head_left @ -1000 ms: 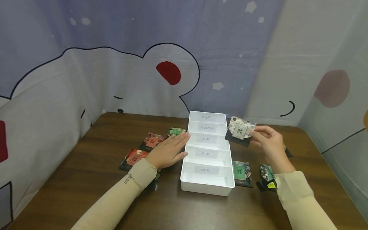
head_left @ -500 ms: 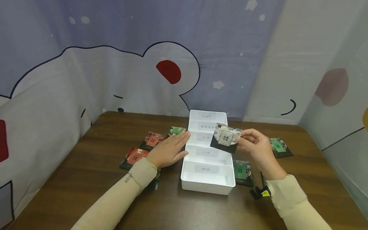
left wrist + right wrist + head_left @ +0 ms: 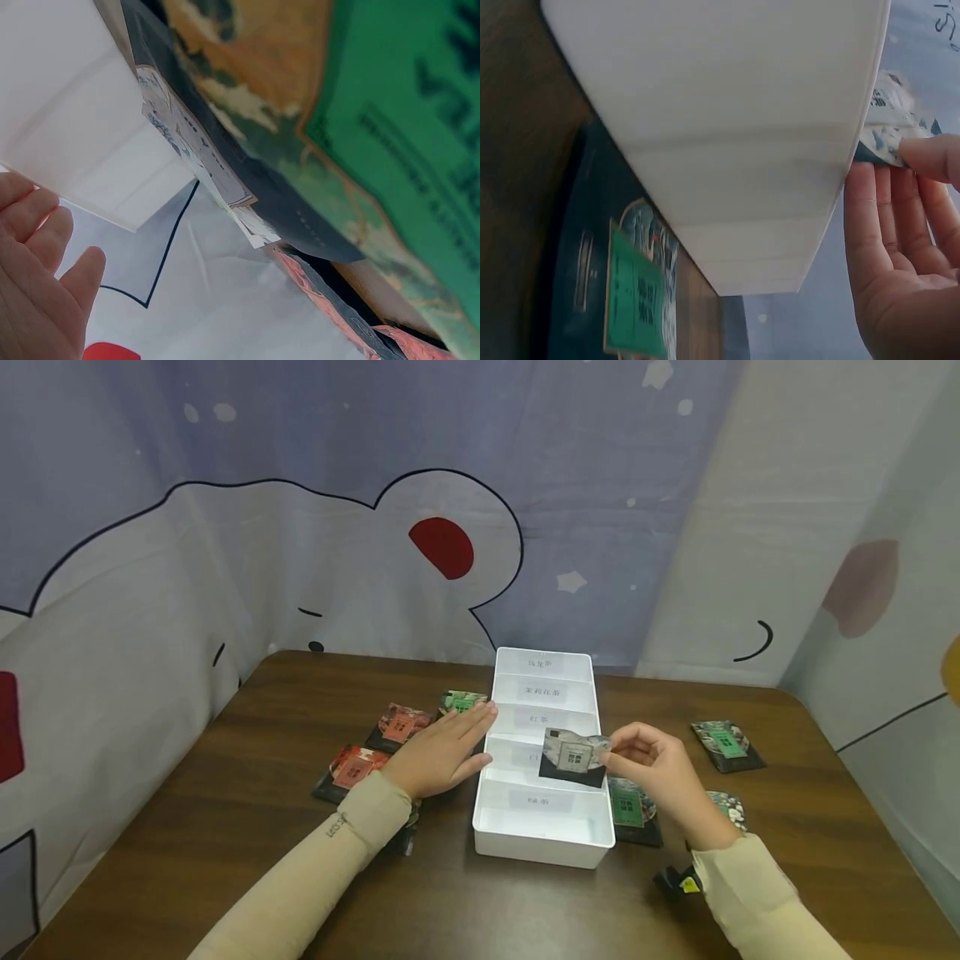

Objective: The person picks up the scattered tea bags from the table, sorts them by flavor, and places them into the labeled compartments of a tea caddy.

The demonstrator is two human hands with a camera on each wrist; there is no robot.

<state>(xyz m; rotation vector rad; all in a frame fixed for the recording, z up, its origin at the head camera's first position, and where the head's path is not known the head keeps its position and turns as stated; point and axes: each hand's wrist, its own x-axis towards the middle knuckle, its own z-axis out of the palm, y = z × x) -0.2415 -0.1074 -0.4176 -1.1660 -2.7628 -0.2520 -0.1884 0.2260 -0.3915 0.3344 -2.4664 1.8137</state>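
Observation:
My right hand (image 3: 660,772) pinches the right edge of a grey-and-white tea sachet (image 3: 573,758) between thumb and fingers. The sachet hangs over the white divided box (image 3: 540,850), at the second compartment from the front. In the right wrist view the tea sachet (image 3: 889,124) shows partly above the box's rim. My left hand (image 3: 438,756) lies with straight fingers along the box's left rim and holds nothing. Labels with Chinese characters sit in the compartments; the sachet covers part of one.
Red sachets (image 3: 352,770) and a green sachet (image 3: 461,701) lie left of the box, some partly under the left arm. Green-labelled sachets (image 3: 628,810) lie to its right, another sachet (image 3: 727,745) farther right. A patterned curtain (image 3: 375,568) hangs behind the wooden table (image 3: 465,910).
The right hand has carried the grey-and-white tea sachet left and toward the front, from beside the box's right rim to over a compartment. The left hand has stayed in place.

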